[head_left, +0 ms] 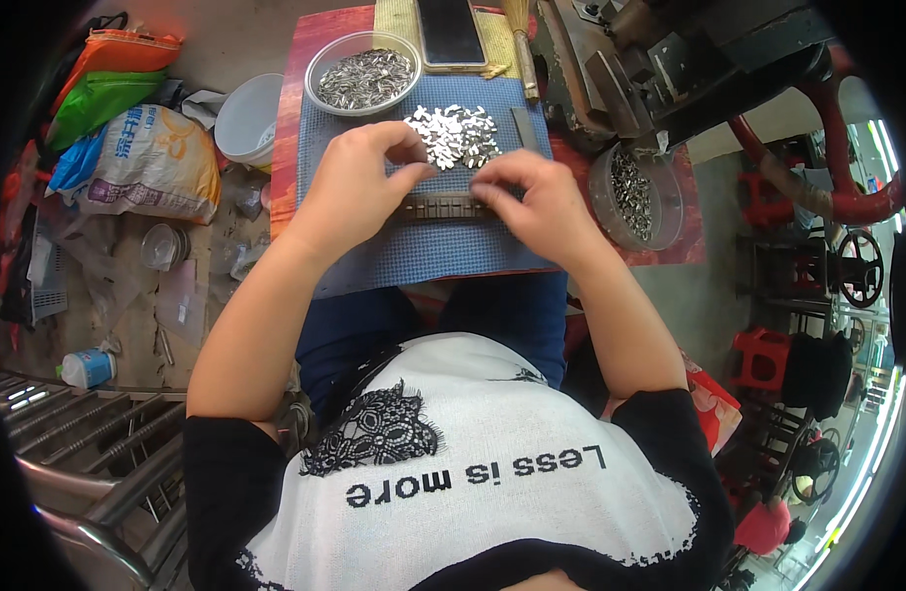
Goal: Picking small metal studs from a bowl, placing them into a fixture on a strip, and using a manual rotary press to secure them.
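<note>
Small shiny metal pieces (455, 136) lie in a loose pile on a blue textured mat (374, 258). In front of the pile is a narrow slotted metal strip (437, 208), with short pieces or teeth side by side along it. My left hand (362, 182) is bent at the pile's near left edge, thumb and forefinger tips close together. Over the strip's right end, my right hand (544, 202) has its thumb and fingertips pinched. Whatever either hand grips is too small or hidden to make out.
A white bowl (412, 91) of metal pieces stands at the far left of the mat, beside a phone (451, 34). A brush (522, 49) and flat metal bar (524, 128) lie right. A clear round tub (667, 197) of pieces sits below dark machinery (611, 89).
</note>
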